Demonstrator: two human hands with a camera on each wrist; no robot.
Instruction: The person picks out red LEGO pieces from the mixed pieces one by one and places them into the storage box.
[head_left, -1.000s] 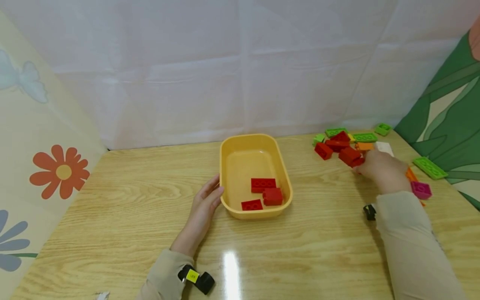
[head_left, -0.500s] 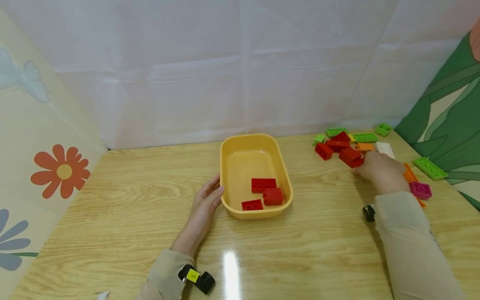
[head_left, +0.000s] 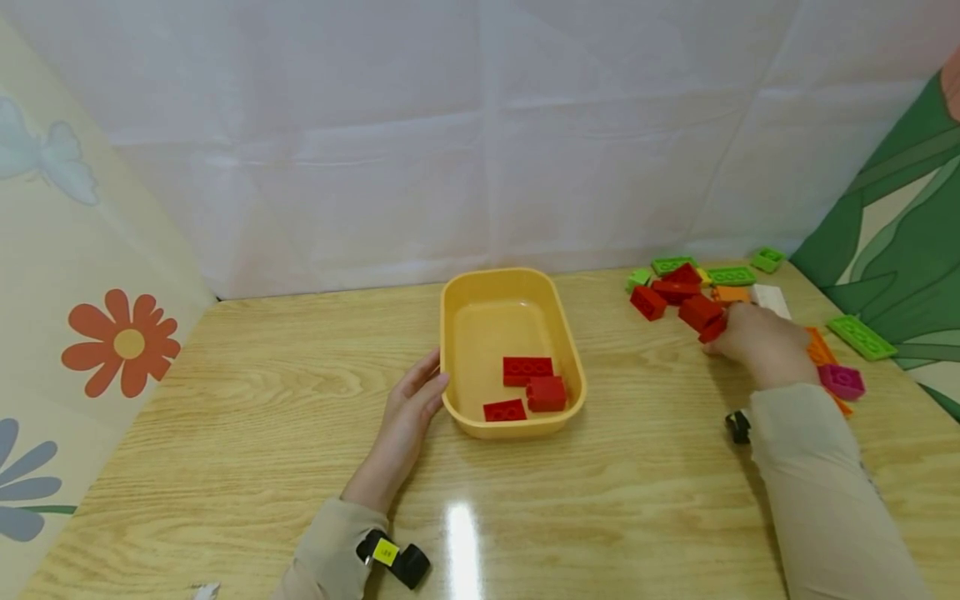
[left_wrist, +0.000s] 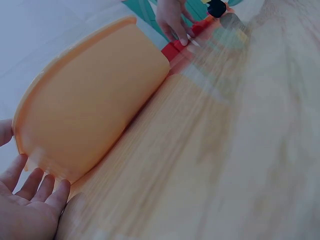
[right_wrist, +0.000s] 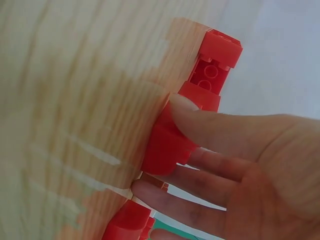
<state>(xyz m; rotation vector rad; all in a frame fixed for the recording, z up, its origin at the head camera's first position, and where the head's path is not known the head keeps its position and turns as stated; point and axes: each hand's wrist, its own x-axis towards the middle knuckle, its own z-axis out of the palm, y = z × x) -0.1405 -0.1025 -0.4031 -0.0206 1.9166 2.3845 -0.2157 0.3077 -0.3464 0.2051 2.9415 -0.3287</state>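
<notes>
The left hand (head_left: 405,417) rests at the near left side of a yellow tray (head_left: 455,350). In the left wrist view its fairly straight fingers (left_wrist: 42,189) touch the tray's outer wall. Several red bricks (head_left: 546,393) lie at the tray's near end. At the right of the table, the right hand (head_left: 768,340) pinches a red brick (right_wrist: 167,150) between thumb and fingers; the fingers hide part of it. Other red bricks (head_left: 675,292) lie just beyond that hand, in a loose group.
Around the red group lie green plates (head_left: 731,276), an orange brick (head_left: 731,293), a white brick (head_left: 770,298) and a magenta brick (head_left: 842,381). A white cloth (head_left: 360,142) hangs behind the wooden table (head_left: 300,375). Painted panels flank both sides.
The red brick at the right hand's fingertips has tilted and shifted slightly towards the near side. The left hand and the tray stay in place.
</notes>
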